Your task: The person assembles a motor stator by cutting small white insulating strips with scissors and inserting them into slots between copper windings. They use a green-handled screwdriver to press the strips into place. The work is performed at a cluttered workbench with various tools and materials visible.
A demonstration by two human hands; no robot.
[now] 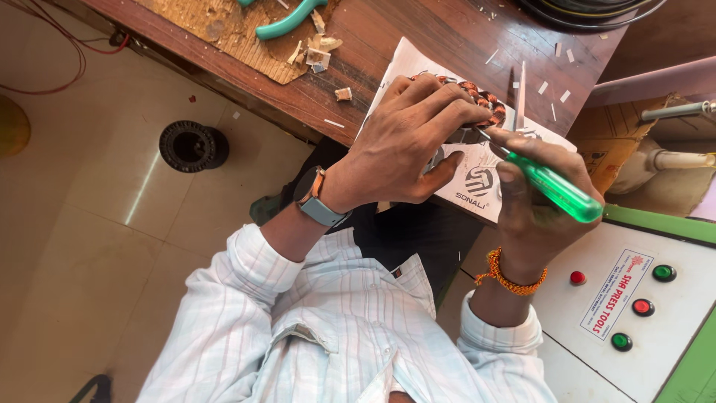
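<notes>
The left hand covers most of a copper-wound coil, grip clenched over it on a white printed sheet at the wooden bench's near edge. The right hand grasps a green-handled screwdriver, tip hidden at the coil. Teal pliers are cut off at the far edge; tiled floor lies below.

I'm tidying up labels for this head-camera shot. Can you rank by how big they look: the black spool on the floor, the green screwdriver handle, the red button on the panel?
Largest to smallest, as seen in the head view:
1. Black spool
2. Green screwdriver handle, in the right hand; it is nearer the camera, so its rank against the spool is unsure
3. Red button
</notes>
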